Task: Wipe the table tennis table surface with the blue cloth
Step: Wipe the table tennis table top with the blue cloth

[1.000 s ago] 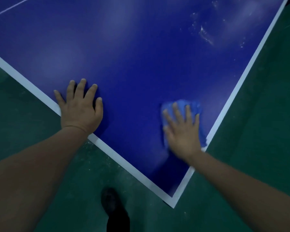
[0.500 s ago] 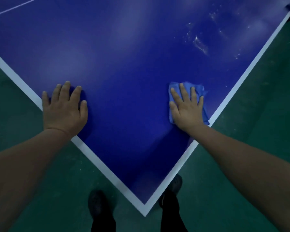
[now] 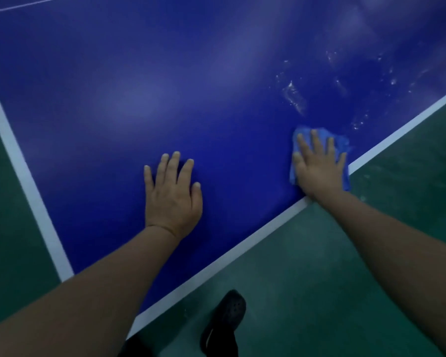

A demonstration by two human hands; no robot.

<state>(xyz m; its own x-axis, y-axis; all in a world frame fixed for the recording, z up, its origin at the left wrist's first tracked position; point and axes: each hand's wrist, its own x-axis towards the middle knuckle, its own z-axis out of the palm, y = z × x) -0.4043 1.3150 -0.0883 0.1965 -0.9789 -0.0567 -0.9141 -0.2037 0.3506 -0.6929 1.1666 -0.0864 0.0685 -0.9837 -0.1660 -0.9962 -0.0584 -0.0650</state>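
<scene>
The right hand (image 3: 319,171) lies over most of the blue cloth (image 3: 341,144), so only its fringe shows at 12 and 3 o'clock of the fingers; whether it is folded cannot be told. The left forearm (image 3: 93,300) hides the near corner of the table (image 3: 191,86), whose far side runs off the top edge. The black shoe (image 3: 227,315) is cut by the bottom edge. The pale smears (image 3: 294,96) at 12 o'clock of the cloth are too blurred to identify.
</scene>
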